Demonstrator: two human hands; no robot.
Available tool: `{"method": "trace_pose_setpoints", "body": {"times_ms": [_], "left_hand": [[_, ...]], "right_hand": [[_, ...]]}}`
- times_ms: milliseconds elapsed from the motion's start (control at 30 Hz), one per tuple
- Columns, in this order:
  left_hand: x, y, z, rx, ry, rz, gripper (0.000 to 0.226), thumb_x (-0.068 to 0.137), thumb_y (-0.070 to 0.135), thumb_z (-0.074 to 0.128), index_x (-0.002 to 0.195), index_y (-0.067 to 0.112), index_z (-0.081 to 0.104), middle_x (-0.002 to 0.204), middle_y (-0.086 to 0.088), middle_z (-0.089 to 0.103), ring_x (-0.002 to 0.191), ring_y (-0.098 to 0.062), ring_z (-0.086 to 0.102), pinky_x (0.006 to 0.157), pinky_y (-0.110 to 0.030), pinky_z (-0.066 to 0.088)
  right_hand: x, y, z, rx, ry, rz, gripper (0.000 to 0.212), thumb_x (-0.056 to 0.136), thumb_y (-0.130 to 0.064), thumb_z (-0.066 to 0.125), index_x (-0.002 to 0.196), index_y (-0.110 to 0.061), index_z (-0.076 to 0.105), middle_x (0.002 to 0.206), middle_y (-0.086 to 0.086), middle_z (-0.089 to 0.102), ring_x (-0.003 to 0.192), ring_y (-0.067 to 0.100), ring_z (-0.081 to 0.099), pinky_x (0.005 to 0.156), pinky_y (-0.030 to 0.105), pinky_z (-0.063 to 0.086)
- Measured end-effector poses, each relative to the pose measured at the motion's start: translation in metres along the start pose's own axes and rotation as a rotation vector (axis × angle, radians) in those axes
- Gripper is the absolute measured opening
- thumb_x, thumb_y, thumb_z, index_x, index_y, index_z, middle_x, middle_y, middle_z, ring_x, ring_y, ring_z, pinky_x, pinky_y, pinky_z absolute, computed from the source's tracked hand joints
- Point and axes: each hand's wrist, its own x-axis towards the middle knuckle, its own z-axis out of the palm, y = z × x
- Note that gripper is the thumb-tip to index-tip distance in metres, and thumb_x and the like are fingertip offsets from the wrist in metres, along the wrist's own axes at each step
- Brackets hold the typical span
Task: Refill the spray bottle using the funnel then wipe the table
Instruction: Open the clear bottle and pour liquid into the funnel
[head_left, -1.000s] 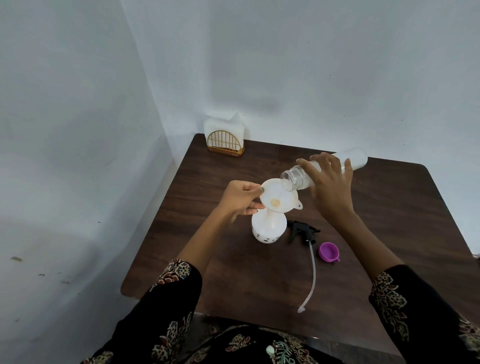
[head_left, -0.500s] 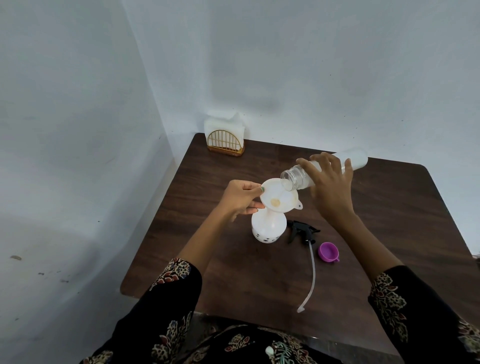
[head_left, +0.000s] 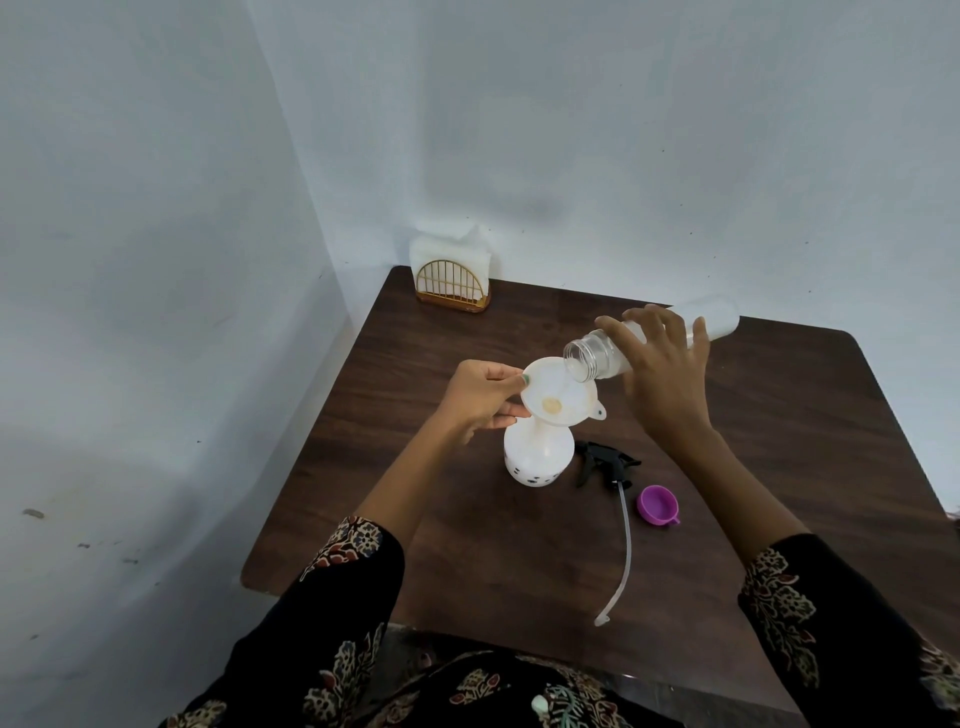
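Observation:
A white spray bottle (head_left: 537, 457) with dark dots near its base stands mid-table, with a white funnel (head_left: 558, 397) set in its neck. My left hand (head_left: 480, 397) pinches the funnel's left rim. My right hand (head_left: 662, 374) grips a clear bottle (head_left: 597, 356), tipped almost flat with its open mouth over the funnel's right rim. A thin stream runs from it into the funnel. The black spray head (head_left: 605, 462) with its long dip tube (head_left: 621, 556) lies on the table to the right of the spray bottle.
A purple cap (head_left: 657, 505) lies open side up beside the spray head. A gold wire holder with white napkins (head_left: 451, 275) stands in the far left corner of the dark wooden table (head_left: 779, 467). White walls close in at the left and behind.

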Motion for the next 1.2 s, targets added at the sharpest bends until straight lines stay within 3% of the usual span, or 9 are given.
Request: {"method": "trace_pose_setpoints", "body": {"times_ms": [800, 1200], "left_hand": [[-0.0013, 0.0010, -0.0004, 0.011, 0.009, 0.002, 0.020, 0.091, 0.021, 0.061, 0.108, 0.012, 0.065, 0.105, -0.007, 0.071, 0.071, -0.010, 0.069, 0.055, -0.018, 0.054], [-0.0003, 0.0028, 0.0002, 0.022, 0.011, -0.006, 0.019, 0.090, 0.020, 0.061, 0.107, 0.012, 0.064, 0.098, -0.002, 0.069, 0.069, -0.008, 0.069, 0.052, -0.016, 0.052]], "right_hand": [[-0.0014, -0.0001, -0.0005, -0.004, -0.005, 0.009, 0.072, 0.064, 0.011, 0.070, 0.121, -0.027, 0.049, 0.117, 0.010, 0.057, 0.117, 0.031, 0.041, 0.098, 0.070, 0.028], [-0.0045, 0.0011, 0.0005, -0.012, -0.011, 0.000, 0.071, 0.065, 0.010, 0.071, 0.121, -0.026, 0.046, 0.118, 0.012, 0.058, 0.118, 0.035, 0.045, 0.098, 0.070, 0.027]]}}
